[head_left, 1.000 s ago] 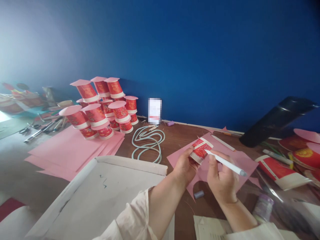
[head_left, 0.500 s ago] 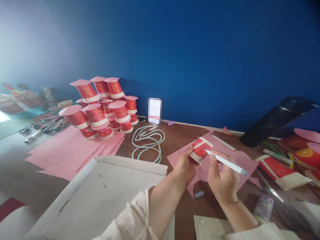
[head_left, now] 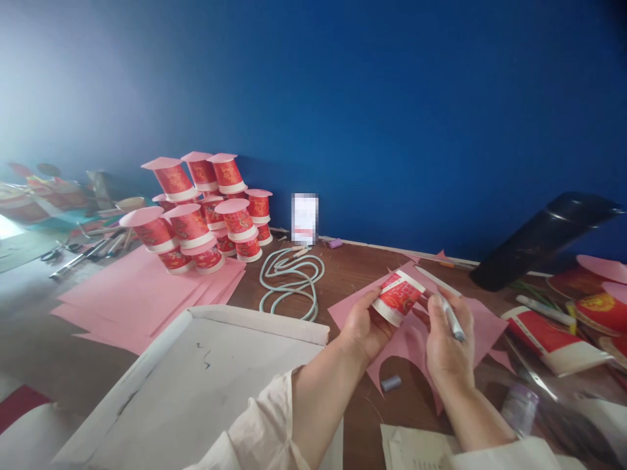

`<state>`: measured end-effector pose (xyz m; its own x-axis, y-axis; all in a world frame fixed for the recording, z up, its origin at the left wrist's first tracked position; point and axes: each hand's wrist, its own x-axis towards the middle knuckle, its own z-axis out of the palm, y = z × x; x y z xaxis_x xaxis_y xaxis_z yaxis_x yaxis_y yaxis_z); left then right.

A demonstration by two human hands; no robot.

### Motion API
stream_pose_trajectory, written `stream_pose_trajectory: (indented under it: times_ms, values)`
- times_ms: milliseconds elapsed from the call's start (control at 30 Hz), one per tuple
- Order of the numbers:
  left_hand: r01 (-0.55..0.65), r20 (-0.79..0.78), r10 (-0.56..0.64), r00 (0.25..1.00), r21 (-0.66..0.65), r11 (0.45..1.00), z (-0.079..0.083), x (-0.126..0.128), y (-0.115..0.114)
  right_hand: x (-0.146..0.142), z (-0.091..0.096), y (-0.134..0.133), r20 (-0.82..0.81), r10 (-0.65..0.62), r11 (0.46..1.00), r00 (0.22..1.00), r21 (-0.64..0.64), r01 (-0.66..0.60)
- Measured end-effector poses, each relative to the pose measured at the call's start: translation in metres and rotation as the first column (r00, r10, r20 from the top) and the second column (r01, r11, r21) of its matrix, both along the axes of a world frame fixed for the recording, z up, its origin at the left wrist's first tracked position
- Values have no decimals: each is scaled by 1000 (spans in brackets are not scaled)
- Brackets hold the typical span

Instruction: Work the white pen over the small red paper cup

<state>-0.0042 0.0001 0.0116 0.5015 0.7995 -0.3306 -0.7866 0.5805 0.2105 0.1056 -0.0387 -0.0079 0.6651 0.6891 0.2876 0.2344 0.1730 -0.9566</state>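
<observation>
My left hand (head_left: 365, 326) is closed around a red paper cup (head_left: 398, 297) with a white band, held tilted above a cut sheet of pink paper (head_left: 353, 307). Close to the cup's right side, my right hand (head_left: 450, 333) grips a white marker pen (head_left: 451, 318), its back end pointing toward me. The marker's tip is hidden by the fingers. A small grey cap (head_left: 390, 383) lies on the table below the cup. Stacked red paper cups (head_left: 235, 220) topped with pink paper stand at the left, beside several flat pink sheets (head_left: 117, 294).
A shallow white box lid (head_left: 166, 385) lies front left. A coiled pale cable (head_left: 313, 287) sits behind it, near a blurred-out upright rectangle (head_left: 304, 219) at the wall. On the right are a slanted black bottle (head_left: 539, 241), a flattened red cup (head_left: 548, 336) and scissors (head_left: 539, 378).
My right hand has drawn the marker back from the cup's face and turned it, moving slightly right. The cup has shifted a little right in my left hand.
</observation>
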Motion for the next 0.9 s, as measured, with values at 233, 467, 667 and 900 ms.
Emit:
stream_pose_trajectory:
  times_ms: [233, 467, 667, 900]
  values:
    - [100, -1, -100, 995, 8, 995, 1, 2, -4, 0, -6, 2, -37, 49, 999, 998, -14, -49]
    - [134, -161, -72, 984, 417, 899, 5, 9, -20, 5, 6, -2, 95, -31, 998, 995, -59, 37]
    - [114, -248, -35, 968, 310, 944, 1, 10, -18, 7, 4, -1, 268, -192, 978, 944, -33, 208]
    - [39, -127, -13, 992, 212, 977, -5, 8, -7, -4, 9, -8, 499, -163, 984, 851, 140, 106]
